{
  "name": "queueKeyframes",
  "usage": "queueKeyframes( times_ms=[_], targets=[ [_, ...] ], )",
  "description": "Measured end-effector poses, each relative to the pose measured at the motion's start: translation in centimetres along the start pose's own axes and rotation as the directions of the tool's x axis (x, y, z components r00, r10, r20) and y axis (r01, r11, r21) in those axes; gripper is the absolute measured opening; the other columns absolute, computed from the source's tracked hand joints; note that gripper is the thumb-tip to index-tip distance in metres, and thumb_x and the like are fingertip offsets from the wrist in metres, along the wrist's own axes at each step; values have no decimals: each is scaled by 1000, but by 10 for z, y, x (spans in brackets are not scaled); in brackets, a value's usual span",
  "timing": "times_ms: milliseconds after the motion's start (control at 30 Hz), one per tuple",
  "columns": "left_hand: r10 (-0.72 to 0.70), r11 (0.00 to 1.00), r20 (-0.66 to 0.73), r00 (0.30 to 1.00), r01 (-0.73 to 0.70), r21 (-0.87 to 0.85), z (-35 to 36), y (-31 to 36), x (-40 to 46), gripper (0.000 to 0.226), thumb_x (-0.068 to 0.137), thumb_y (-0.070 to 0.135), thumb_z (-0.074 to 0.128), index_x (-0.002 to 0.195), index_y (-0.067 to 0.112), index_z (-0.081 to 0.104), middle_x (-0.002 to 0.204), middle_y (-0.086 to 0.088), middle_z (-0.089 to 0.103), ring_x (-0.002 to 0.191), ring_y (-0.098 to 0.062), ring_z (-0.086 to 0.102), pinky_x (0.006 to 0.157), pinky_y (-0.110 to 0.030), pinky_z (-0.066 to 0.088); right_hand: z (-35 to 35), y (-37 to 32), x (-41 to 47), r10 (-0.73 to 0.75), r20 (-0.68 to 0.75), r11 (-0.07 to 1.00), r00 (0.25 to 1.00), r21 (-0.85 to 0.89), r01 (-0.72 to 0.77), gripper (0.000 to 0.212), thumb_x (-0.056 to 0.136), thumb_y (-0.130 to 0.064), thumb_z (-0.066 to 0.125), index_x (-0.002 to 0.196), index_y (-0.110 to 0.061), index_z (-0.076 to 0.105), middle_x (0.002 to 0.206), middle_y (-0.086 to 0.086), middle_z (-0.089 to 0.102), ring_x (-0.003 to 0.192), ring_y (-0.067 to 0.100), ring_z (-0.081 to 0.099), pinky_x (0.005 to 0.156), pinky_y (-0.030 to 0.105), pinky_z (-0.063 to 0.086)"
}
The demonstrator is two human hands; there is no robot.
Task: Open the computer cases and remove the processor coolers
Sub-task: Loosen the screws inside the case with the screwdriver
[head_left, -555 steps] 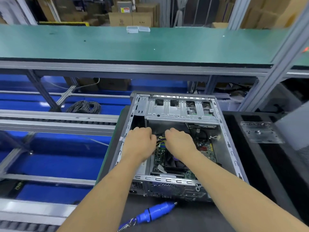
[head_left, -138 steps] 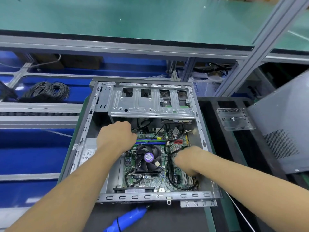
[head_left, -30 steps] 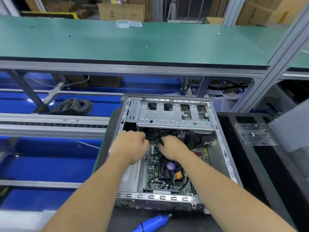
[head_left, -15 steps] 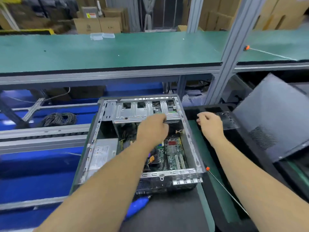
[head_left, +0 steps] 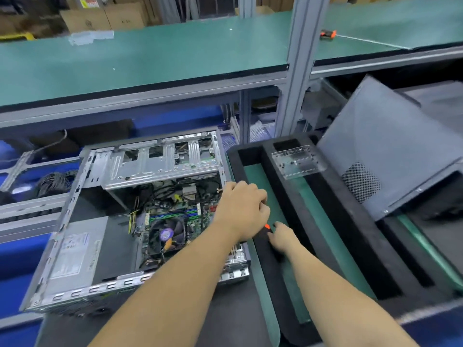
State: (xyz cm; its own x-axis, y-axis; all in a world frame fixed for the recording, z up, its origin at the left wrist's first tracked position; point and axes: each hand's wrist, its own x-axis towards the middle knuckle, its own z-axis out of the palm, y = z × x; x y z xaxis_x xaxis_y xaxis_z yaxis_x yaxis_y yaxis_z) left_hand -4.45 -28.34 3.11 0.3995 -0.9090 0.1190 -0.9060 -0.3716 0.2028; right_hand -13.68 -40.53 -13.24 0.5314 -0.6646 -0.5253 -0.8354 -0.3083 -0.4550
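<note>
The grey case [head_left: 75, 246] lay on its side, open, motherboard exposed. The black cooler [head_left: 165, 234], purple label on its fan hub, sat mounted on the board, cables around it.
</note>
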Motion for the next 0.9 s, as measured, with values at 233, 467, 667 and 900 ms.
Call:
queueKeyframes(
  times_ms=[233, 467, 667, 900],
  targets=[
    [54, 998, -74, 996, -52, 29, -9, -2, -8, 22, 92, 27, 44, 101, 18, 62, 99, -1, 59, 97, -26, 50, 90, -39, 38, -24, -16, -9, 6, -13, 1000, 1000, 26, -6, 18, 95, -19, 54, 99, -3, 61, 106, 19, 68, 101, 36, 64, 74, 30, 44],
    [-33, 985, -114, 993, 52, 167, -56, -119, -52, 27, 94, 29, 42, 111, 16, 58, 102, -2, 58, 97, -27, 53, 83, -40, 39, -156, -161, -86, -389, -465, 915, 795, -97, 391, 36, 93, -26, 55, 125, -12, 48, 102, 11, 57, 85, 32, 52, 74, 38, 42],
    [-453, 860, 108, 885, 402, 314, -55, -188, -115, 37, 94, 47, 33, 96, 22, 61, 104, -3, 66, 101, -26, 53, 86, -40, 39, -179, -301, -177, -758, -508, 626, 410, -390, 675, 68, 96, -10, 48, 157, -18, 18, 115, 18, 63, 85, 35, 54, 69, 38, 40],
    [-510, 860, 51, 859, 507, 62, -54, -179, -132, 39, 87, 47, 35, 66, 20, 54, 67, 6, 39, 85, -22, 41, 84, -38, 34, -141, -358, -218, -851, -453, 423, 265, -295, 857, 66, 91, 0, 54, 149, -21, 31, 121, 16, 63, 100, 41, 57, 88, 48, 49]
  ],
)
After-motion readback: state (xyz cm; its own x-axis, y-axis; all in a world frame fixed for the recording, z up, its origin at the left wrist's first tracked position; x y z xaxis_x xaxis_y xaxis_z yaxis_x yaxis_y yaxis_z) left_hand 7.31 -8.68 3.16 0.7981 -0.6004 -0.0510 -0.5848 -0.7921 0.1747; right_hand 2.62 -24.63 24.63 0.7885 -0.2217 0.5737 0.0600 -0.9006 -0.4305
